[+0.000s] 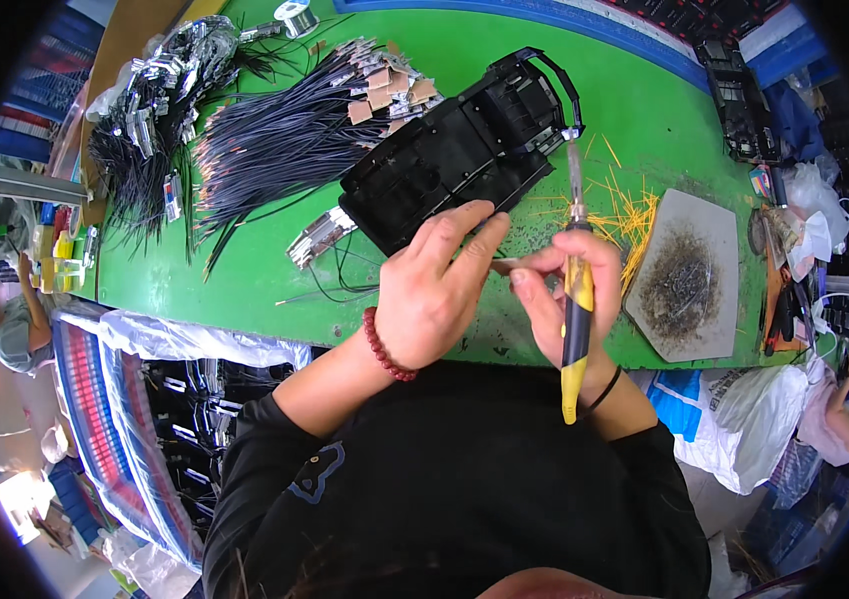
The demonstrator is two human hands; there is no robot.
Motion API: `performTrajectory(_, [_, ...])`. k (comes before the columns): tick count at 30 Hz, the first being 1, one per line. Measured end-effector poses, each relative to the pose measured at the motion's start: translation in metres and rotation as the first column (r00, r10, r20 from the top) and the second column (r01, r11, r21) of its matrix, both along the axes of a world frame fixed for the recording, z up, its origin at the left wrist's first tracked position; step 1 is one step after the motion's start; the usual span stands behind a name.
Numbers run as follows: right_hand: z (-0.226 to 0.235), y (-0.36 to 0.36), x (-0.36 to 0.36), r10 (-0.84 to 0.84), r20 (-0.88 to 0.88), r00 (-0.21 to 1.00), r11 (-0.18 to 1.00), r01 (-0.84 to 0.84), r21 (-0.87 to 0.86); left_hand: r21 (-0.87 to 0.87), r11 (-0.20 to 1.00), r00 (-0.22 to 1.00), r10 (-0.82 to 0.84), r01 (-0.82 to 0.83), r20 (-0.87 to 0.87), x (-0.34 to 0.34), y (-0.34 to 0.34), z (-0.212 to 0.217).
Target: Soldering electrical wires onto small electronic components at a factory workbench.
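My right hand [576, 280] holds a yellow and black soldering iron [575, 344], its metal shaft pointing away from me. The shaft's tip end appears close to the curved arm of a black plastic housing [434, 180]; I cannot tell if they touch. Between my right thumb and forefinger is a small pale piece [504, 266], too small to name. My left hand [434, 290], wearing a red bead bracelet [380, 349], has its fingers bent over the housing's near edge, with its thumb hidden. Thin black wires with a silvery metal part [320, 238] lie at the housing's left.
Bundled black cables [275, 150] cover the green table's left, beside tangled wires with metal ends [150, 100]. A solder spool [294, 18] stands behind. On the right are thin yellow sticks [629, 225], a soiled grey board [684, 290], and another black housing [739, 105].
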State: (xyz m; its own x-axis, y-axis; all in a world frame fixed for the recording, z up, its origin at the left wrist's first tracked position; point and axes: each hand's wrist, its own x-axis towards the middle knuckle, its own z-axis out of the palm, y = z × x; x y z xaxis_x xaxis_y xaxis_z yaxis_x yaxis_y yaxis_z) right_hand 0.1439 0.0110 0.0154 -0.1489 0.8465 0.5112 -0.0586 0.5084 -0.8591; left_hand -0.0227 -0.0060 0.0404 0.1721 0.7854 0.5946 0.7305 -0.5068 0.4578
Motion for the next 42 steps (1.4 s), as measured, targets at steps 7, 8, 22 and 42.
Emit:
performTrajectory(7, [0.028,0.021,0.028,0.009,-0.261,0.965,0.964,-0.078,-0.256,-0.182,0.981,0.995,-0.049,0.064,0.088,-0.016,-0.002,0.026])
performTrajectory(8, [0.028,0.019,0.032,-0.004,-0.262,0.965,0.964,-0.066,-0.257,-0.271,0.955,0.985,-0.084,0.122,0.148,-0.015,0.0,0.028])
performTrajectory(22, [0.0,0.029,0.111,-0.515,-0.06,0.855,0.856,0.517,0.031,0.317,0.88,0.917,-0.26,0.354,-0.302,0.006,0.103,0.058])
performTrajectory(42, [0.034,0.091,0.168,0.261,0.792,0.552,0.946,-0.308,-0.097,-0.043,0.974,0.924,-0.225,0.223,-0.308,0.046,0.107,-0.045])
